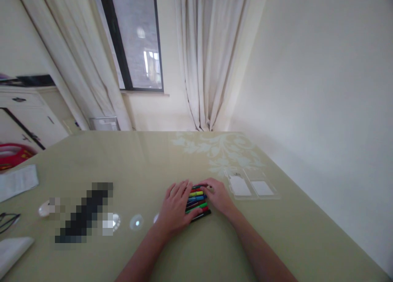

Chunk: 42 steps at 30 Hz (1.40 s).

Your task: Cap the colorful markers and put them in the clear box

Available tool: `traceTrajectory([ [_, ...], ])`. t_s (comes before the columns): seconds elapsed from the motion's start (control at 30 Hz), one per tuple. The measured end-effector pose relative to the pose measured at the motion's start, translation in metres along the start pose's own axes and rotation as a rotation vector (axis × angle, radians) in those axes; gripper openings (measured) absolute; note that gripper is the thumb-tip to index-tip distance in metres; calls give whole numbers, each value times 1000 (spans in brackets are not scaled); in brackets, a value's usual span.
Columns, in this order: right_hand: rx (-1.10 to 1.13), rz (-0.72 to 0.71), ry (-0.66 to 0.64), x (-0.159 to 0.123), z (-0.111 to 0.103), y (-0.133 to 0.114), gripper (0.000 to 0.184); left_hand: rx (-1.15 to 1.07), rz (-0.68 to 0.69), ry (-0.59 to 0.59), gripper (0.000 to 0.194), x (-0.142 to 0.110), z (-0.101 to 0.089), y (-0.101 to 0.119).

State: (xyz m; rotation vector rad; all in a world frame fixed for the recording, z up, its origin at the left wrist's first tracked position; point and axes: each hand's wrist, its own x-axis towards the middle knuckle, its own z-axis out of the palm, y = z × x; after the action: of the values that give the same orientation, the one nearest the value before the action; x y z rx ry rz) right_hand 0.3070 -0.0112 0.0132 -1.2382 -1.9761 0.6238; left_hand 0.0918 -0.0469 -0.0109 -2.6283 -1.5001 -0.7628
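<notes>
A row of felt-tip markers (196, 199) in several colours lies side by side on the table, with red, yellow, blue, green and black showing. My left hand (176, 204) rests across their left ends, its fingers stretched out and the thumb lying over the nearer markers. At the far right side of the row, my right hand (216, 194) has its fingers curled round the end of a dark marker (196, 187). The left ends of the markers are hidden under my left hand. Right of my right hand lies a clear plastic case (251, 185) with white inserts.
The glossy table (147, 159) meets a white wall on the right. To the left are a blurred dark object (86, 216), a white mouse-like object (46, 208), papers (18, 181), a black cable (9, 221) and a white object (14, 253). Curtains (208, 60) hang behind.
</notes>
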Motion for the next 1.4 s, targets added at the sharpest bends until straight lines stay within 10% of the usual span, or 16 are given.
traceTrajectory([
  [0.17, -212, 0, 149, 5, -13, 6, 27, 34, -25, -150, 100, -2, 9, 7],
  [0.33, -608, 348, 332, 0, -71, 36, 32, 16, -88, -197, 109, 0, 10, 6],
  [0.53, -818, 593, 187, -39, -110, 80, 39, 14, -146, -252, 118, 6, 15, 8],
  [0.9, -745, 473, 54, -42, -79, 63, 35, -11, -45, -238, 108, 10, 18, 21],
  [1.4, -576, 237, -63, -5, -7, -10, 12, -29, 0, -266, 101, -2, -10, -50],
])
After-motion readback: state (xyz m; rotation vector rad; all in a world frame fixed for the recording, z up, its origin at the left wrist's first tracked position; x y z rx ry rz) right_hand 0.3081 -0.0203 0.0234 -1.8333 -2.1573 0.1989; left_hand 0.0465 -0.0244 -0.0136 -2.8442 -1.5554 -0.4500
